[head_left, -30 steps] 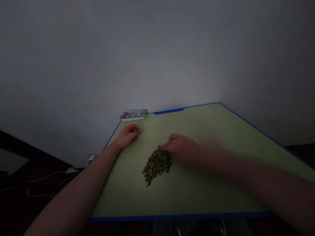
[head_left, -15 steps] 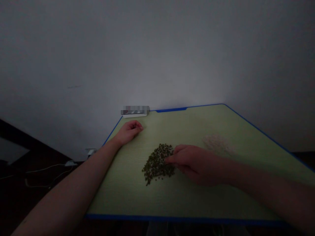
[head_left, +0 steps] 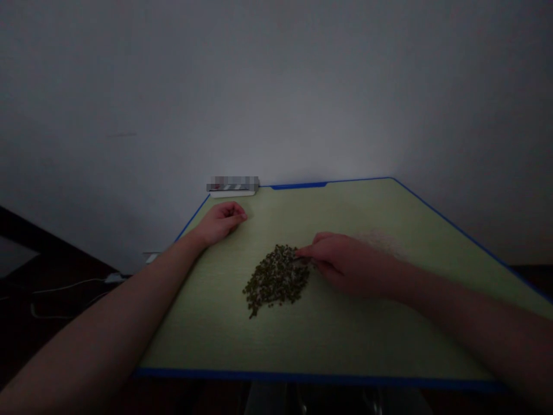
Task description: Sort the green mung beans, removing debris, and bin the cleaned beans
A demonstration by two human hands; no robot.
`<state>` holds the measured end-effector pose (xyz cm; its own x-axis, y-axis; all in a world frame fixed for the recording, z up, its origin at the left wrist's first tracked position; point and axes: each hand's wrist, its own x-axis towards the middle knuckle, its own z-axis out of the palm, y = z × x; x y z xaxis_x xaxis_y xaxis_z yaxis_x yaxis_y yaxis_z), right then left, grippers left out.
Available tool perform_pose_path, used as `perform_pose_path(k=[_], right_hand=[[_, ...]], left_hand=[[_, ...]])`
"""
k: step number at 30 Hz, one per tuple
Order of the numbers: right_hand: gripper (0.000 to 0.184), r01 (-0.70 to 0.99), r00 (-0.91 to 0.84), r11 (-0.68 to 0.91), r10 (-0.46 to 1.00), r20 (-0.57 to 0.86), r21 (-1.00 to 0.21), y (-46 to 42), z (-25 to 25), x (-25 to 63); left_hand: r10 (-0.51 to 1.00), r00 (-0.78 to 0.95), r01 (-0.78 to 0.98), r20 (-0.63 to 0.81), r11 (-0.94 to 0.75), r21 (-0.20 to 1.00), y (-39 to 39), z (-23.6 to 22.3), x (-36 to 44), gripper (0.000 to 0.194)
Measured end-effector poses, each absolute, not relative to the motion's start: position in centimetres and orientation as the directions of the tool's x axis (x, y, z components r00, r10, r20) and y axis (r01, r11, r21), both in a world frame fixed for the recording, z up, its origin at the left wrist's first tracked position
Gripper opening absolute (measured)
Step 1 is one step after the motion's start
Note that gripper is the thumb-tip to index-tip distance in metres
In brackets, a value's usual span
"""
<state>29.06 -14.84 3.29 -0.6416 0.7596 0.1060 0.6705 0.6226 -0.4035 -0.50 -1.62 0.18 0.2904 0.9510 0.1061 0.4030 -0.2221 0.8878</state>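
Note:
A spread pile of small dark green grains mixed with whitish ones (head_left: pixel 276 279) lies near the middle of the table. At its upper right edge is my right hand (head_left: pixel 349 262), its index finger and thumb drawn together over the grains. Whatever the pinch holds, if anything, is too small to make out. My left hand (head_left: pixel 222 222) rests on the table's left side, fingers curled in, and nothing shows in it. Behind my right wrist lies a thin patch of pale grains (head_left: pixel 382 242), partly hidden by the arm.
The pale green table (head_left: pixel 207 340) has a blue edge and stands against a grey wall (head_left: pixel 302 86). A flat white box (head_left: pixel 233 189), partly blurred out, sits at the back left corner. White cables (head_left: pixel 69 285) run low on the left.
My right hand has moved from inside the pile to its upper right edge, uncovering more grains. My left hand stays in place on the table. The view has shifted slightly.

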Motion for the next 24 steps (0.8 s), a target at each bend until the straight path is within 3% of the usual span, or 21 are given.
perform_pose_path(k=[7,11,19,24], right_hand=[[0.036,0.709,-0.477,0.478,0.867,0.147,-0.519,-13.1,3.8,31.6],[0.029,0.805,-0.423,0.399,0.905,0.046,-0.44,-12.3,3.4,32.1],[0.034,0.753,-0.551,0.457,0.831,-0.074,-0.473,-14.6,3.7,30.3],[0.03,0.723,-0.566,0.45,0.821,-0.077,-0.525,-14.7,4.2,30.6]], left_hand=[[0.954,0.281,0.421,0.101,-0.217,0.88,-1.7,0.4,-0.2,0.016],[0.96,0.265,0.432,0.087,-0.199,0.88,-1.7,0.5,-0.2,0.014],[0.952,0.284,0.428,0.115,-0.233,0.873,-1.5,0.3,-0.4,0.013],[0.95,0.29,0.422,0.117,-0.236,0.875,-1.4,0.1,-0.5,0.012]])
